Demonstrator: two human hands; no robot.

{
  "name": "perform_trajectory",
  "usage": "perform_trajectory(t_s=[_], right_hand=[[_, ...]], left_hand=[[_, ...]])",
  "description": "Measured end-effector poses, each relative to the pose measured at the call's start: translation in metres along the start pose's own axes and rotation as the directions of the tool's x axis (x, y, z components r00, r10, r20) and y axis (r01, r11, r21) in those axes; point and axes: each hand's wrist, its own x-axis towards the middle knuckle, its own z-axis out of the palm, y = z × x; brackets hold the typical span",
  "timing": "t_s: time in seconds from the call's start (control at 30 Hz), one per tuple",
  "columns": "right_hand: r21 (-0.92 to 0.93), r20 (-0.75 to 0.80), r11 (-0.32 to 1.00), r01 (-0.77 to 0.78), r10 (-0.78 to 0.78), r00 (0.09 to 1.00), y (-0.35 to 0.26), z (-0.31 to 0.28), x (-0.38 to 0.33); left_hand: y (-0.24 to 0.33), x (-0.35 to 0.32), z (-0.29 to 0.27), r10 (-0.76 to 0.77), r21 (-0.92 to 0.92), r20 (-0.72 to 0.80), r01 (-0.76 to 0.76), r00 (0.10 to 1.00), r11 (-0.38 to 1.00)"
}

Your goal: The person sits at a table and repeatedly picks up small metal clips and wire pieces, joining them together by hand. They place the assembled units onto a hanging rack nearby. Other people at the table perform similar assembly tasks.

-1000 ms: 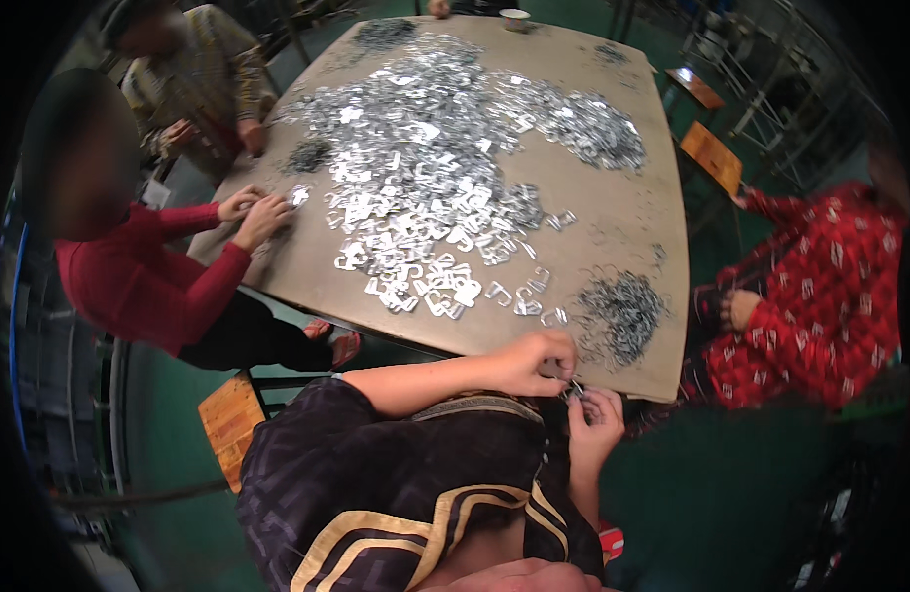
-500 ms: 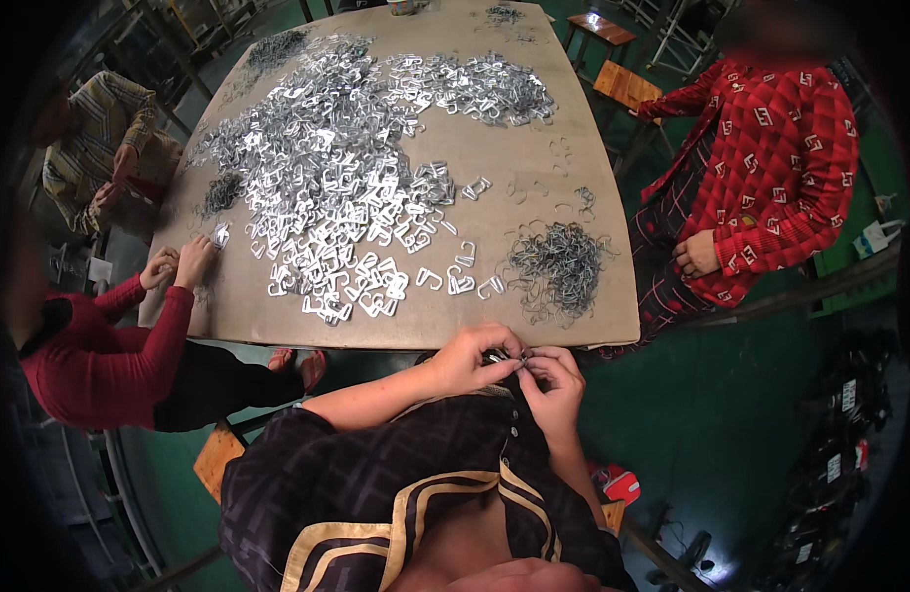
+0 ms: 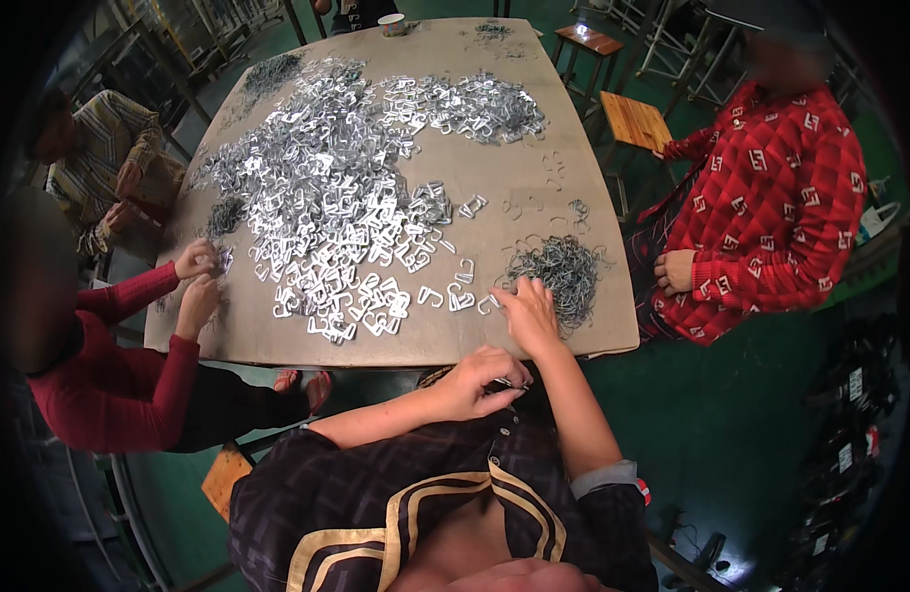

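Note:
My left hand is closed at the table's near edge, its fingertips pinching a small shiny metal piece, probably a flat hook; the fingers cover most of it. Over the tabletop my right hand reaches with fingers apart, at the left edge of a tangled heap of thin wire clips. Just beside its outermost fingertip lies a loose flat metal hook. A broad heap of these silver hooks spreads across the table's middle and left.
The brown-topped table has smaller wire piles along its left side. At left, a person in a red sleeve handles small parts beside another seated person. A person in a red patterned jacket is at right, near wooden stools.
My right hand has left my left hand and moved up onto the table beside the wire clips. My left hand stays near the edge, still pinching. The red-sleeved person's hands have shifted slightly.

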Motion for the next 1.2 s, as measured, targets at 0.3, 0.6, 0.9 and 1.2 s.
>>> perform_trajectory(t_s=[0.3,0.6,0.9,1.2], right_hand=[[0.548,-0.048,0.83,-0.105,0.156,0.986,0.013,-0.006,-0.008],[0.923,0.139,0.281,-0.262,0.39,0.91,-0.013,-0.063,-0.076],[0.769,-0.131,0.623,-0.143,0.373,0.919,-0.035,-0.073,-0.101],[0.815,-0.171,0.552,-0.176,0.52,0.837,-0.029,-0.057,-0.123]], left_hand=[[-0.013,0.0,0.005,-0.05,-0.012,-0.031,0.049,0.998,0.999],[-0.007,0.003,0.018,-0.169,0.089,-0.207,0.19,0.964,0.978],[-0.009,0.001,0.029,-0.185,0.247,-0.152,0.219,0.971,0.944],[-0.062,0.034,-0.018,-0.052,0.485,-0.167,0.128,0.985,0.865]])
